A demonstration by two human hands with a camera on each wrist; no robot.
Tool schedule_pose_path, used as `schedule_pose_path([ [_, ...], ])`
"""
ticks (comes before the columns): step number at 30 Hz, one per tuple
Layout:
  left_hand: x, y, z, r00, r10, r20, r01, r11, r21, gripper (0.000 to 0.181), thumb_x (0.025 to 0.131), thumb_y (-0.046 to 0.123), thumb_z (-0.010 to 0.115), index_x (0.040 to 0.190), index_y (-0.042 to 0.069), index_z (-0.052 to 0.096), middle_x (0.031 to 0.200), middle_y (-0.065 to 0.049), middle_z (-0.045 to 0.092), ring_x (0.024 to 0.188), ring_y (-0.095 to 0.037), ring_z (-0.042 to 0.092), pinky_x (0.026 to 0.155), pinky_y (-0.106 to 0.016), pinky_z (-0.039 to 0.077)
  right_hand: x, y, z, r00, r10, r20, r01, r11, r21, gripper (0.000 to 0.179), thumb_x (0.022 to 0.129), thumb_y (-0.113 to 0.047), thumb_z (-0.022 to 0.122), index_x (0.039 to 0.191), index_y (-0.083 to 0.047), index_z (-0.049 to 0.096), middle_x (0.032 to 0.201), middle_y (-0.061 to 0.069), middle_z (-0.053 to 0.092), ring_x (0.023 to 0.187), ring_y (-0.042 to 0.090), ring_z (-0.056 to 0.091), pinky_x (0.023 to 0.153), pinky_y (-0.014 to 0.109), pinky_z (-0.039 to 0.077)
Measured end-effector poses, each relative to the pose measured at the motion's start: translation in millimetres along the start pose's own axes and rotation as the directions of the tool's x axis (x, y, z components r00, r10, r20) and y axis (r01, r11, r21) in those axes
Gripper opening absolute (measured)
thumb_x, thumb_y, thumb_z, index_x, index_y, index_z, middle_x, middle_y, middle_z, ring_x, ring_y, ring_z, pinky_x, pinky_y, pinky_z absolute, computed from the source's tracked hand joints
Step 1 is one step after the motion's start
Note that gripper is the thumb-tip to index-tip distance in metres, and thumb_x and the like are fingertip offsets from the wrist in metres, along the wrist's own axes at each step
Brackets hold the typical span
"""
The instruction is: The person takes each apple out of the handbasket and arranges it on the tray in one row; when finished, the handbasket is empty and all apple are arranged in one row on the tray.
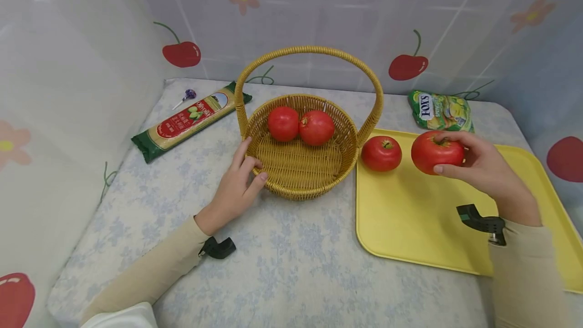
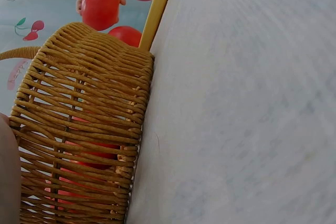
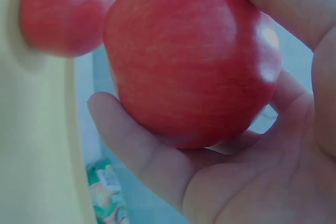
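Note:
My right hand [image 1: 478,166] holds a large red apple [image 1: 434,153] above the yellow tray, thumb on the near side and fingers around the far side. In the right wrist view this apple [image 3: 191,59] fills the middle, with fingers and thumb about it. A second red apple [image 1: 381,154] sits at the tray's upper left corner, beside the wicker basket [image 1: 296,194]. Inside the basket, two red fruits, one at left [image 1: 283,124] and one at right [image 1: 317,128], lie side by side toward the back. My left hand [image 1: 234,186] grips the basket's left front rim.
The basket's tall handle [image 1: 309,49] arches over its opening. The yellow tray [image 1: 410,227] lies at right, with a green candy bag [image 1: 442,111] behind it. At left are a pasta packet [image 1: 191,120] and a lollipop [image 1: 189,94]. Patterned curtains [image 1: 319,19] enclose the table.

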State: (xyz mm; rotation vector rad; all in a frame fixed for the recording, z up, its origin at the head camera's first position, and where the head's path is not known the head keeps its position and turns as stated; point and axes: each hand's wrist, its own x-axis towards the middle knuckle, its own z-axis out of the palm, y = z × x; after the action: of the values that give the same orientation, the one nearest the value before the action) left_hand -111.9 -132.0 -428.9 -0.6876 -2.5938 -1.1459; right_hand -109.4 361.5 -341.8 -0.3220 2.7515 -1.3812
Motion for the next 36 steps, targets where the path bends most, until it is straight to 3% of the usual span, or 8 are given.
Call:
schedule_pose_path([
  [6,-0.5,-0.4,-0.3,1.000,0.003,-0.005,-0.003,1.000,-0.001,0.070,0.103,0.069,0.028,0.111,0.005,0.058,0.169,-0.020,0.022,0.060,-0.012,0.041,0.057,-0.032,0.037,5.9,20,1,0.999,0.041,-0.002,-0.041,0.999,0.018,0.053,0.089,0.008,0.071,0.134,-0.015,0.054,0.128,-0.022,0.047,0.107,0.001,0.051,0.073,0.012,0.054],
  [16,0.1,-0.4,0.2,1.000,0.003,-0.012,-0.003,1.000,0.003,0.073,0.102,0.070,0.026,0.110,0.005,0.057,0.169,-0.020,0.023,0.057,-0.011,0.037,0.055,-0.031,0.036,10.7,41,7,0.998,0.056,0.010,-0.056,0.997,0.048,0.051,0.089,0.008,0.071,0.132,-0.016,0.055,0.129,-0.026,0.045,0.110,0.001,0.047,0.077,0.008,0.052],
  [36,0.5,-0.2,0.3,1.000,0.001,-0.014,0.000,1.000,0.007,0.072,0.103,0.070,0.027,0.110,0.005,0.058,0.167,-0.023,0.024,0.059,-0.011,0.039,0.055,-0.031,0.037,17.0,53,18,0.988,0.149,0.043,-0.144,0.985,-0.096,0.050,0.092,-0.012,0.077,0.135,-0.006,0.051,0.120,-0.026,0.045,0.105,0.001,0.045,0.077,0.008,0.048],
])
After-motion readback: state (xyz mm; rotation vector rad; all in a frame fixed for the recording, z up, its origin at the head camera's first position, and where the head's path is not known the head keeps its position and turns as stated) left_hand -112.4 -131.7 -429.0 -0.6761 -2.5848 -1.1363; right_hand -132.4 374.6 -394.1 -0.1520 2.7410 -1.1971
